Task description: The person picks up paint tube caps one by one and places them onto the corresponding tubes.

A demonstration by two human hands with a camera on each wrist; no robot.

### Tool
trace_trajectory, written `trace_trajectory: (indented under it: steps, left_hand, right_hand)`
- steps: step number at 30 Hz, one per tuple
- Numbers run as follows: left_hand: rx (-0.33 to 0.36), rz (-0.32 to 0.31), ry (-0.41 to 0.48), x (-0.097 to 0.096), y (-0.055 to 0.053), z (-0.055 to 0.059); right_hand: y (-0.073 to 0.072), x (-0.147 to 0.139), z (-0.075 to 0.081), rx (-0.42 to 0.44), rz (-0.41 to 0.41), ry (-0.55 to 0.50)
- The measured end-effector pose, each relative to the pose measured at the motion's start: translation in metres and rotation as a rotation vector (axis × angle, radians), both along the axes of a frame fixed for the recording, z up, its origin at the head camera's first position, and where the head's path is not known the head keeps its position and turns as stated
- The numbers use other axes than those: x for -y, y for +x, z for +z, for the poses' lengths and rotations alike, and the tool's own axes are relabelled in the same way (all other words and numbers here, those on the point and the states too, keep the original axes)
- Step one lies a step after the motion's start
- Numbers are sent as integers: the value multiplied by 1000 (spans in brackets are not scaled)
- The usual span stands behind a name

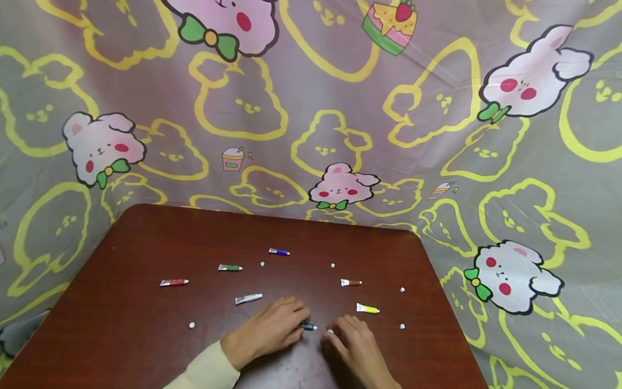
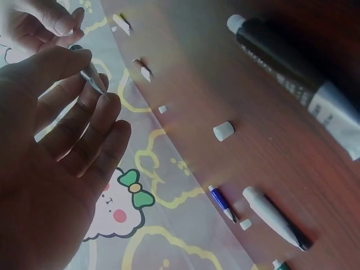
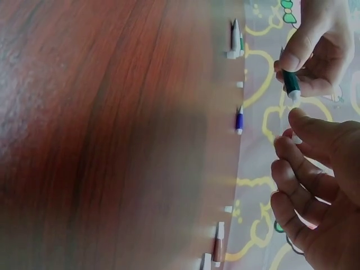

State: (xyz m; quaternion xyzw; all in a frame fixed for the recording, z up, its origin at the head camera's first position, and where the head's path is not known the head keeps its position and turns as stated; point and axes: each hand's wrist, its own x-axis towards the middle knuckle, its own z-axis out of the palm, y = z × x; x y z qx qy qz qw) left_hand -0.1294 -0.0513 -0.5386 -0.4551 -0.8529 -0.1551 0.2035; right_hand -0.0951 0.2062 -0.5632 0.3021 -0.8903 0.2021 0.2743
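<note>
My left hand pinches a dark green paint tube between thumb and fingers, its threaded white neck pointing right toward the other hand. Close by, my right hand pinches a small white cap between thumb and forefinger, a short gap from the tube's neck. Just beyond the left hand lies a silver-white tube. A yellow tube is on the table past the right fingers, with a brown tube behind it. The left wrist view also has a black tube lying on the table.
Farther out on the brown table lie a red tube, a green tube and a blue tube. Several loose white caps are scattered about, one cap at the left. A patterned curtain hangs around the table.
</note>
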Motion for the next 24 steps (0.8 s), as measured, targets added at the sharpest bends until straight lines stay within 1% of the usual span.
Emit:
trace_trajectory:
  steps: [4, 12, 19, 24]
  left_hand:
    - [6, -3, 12, 1, 1, 0]
    - [-6, 1, 27, 1, 2, 1]
    - [-21, -15, 46, 0, 3, 1]
    - [-17, -28, 51, -1, 4, 1]
  right_hand:
    - [-1, 2, 0, -8, 5, -8]
    - [-4, 8, 1, 9, 66, -53]
    - [-5, 10, 1, -3, 96, -74]
    - [-6, 11, 1, 9, 132, -87]
